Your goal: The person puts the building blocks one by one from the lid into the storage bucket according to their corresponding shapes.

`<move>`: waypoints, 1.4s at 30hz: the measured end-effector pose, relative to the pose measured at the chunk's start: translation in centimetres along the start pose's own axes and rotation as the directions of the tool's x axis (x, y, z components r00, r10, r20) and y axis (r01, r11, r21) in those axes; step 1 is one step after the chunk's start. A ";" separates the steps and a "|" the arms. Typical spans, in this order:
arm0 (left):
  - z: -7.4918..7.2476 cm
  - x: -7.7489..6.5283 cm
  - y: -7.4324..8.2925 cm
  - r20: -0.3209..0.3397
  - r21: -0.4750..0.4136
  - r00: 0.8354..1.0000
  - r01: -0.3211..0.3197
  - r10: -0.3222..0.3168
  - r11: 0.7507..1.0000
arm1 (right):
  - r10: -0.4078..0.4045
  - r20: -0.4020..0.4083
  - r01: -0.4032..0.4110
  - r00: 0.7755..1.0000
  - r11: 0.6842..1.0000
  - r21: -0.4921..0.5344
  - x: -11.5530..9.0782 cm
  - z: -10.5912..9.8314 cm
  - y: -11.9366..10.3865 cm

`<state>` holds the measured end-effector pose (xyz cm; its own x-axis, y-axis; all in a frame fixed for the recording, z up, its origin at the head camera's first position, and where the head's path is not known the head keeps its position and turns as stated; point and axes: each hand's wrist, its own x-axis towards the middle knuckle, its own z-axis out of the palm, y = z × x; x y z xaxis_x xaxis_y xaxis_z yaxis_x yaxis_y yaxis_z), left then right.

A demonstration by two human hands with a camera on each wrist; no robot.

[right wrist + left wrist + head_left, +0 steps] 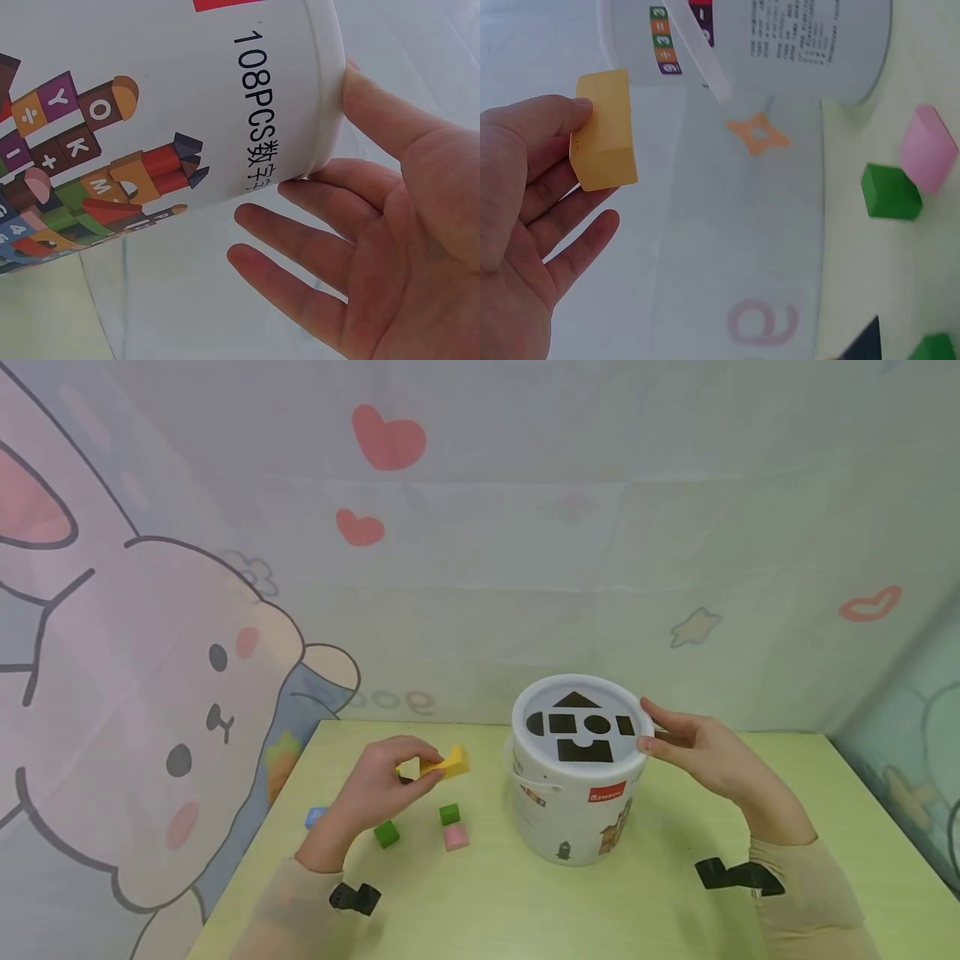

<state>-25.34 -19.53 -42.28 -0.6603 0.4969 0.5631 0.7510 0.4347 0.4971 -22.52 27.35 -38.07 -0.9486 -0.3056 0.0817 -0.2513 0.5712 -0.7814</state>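
Note:
In the head view, my left hand (393, 781) pinches a yellow toy block (454, 762) between thumb and fingers, raised above the table left of a white bucket (536, 822). The left wrist view shows a slanted face on this yellow block (604, 131), the thumb across one side. The bucket's lid (543, 703) has dark shaped openings, among them a triangle, a square and a circle. My right hand (701, 752) holds the lid's right rim with thumb and forefinger. In the right wrist view its other fingers (300, 236) extend loosely beside the printed bucket wall (187, 82).
On the pale table (480, 910) lie a blue block (317, 816), a green block (386, 833), and a second green block (450, 814) against a pink one (455, 837). A printed cloth (510, 610) hangs behind the table's back edge. A white handle (536, 782) loops around the bucket.

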 end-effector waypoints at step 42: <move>3.1 7.0 6.9 -0.047 -0.046 0.974 -0.225 0.223 0.973 | 0.028 0.080 -0.019 0.996 0.993 -0.116 0.8 -1.1 -2.8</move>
<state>-24.76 -10.74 -36.92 -0.4757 0.5453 0.6902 0.8794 0.2764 0.3877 -22.80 26.37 -35.14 -0.9368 -0.3496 0.0095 -0.2540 0.6615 -0.7056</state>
